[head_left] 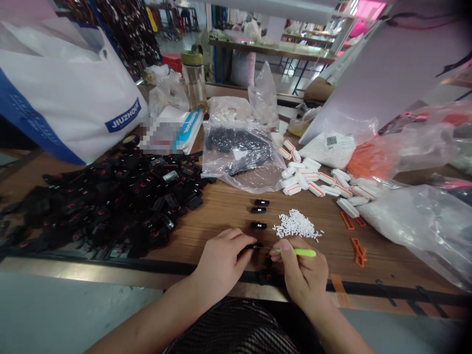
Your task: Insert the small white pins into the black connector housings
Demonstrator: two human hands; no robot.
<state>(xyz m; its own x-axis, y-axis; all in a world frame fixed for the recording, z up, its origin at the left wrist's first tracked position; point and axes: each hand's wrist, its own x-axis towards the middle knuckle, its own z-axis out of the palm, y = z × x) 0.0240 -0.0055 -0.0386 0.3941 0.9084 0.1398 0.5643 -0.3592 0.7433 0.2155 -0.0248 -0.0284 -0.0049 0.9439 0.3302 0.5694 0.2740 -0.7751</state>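
My left hand pinches a small black part at the table's front, its fingertips on the part's left end. My right hand is closed around a tool with a bright green handle, its thin end pointing left toward that part. Three similar black parts with white dots, one of them here, lie in a column beyond my hands. To their right is a heap of tiny white pieces. Another black part sits near the edge between my hands.
A large pile of black parts covers the left side. White blocks with orange stripes, orange frames and plastic bags are on the right. A clear bag of black parts and a bottle stand farther back.
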